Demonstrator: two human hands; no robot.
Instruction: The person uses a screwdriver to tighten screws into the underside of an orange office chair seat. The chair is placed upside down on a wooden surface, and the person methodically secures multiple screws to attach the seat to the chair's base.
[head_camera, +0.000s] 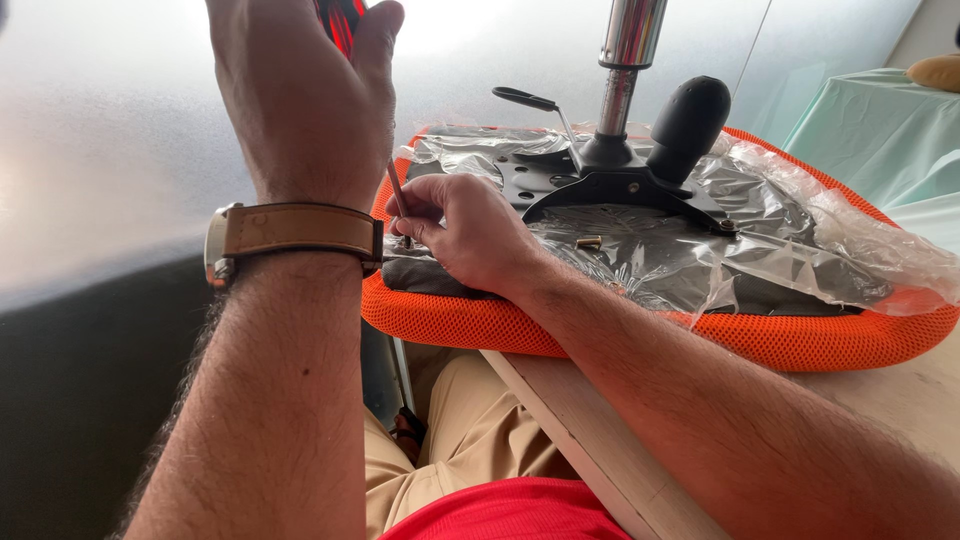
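screwdriver (396, 188) stands nearly upright, tip down at the left edge of an upturned orange seat (640, 330) on a table (900, 400); left hand (300, 90) closed round its red handle, right hand (465, 230) pinching the shaft low.

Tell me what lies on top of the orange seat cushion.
On the orange seat cushion lie crinkled clear plastic wrap, a black metal mechanism plate with a chrome post, and one loose brass bolt. The wrap hides the cushion's underside panel.
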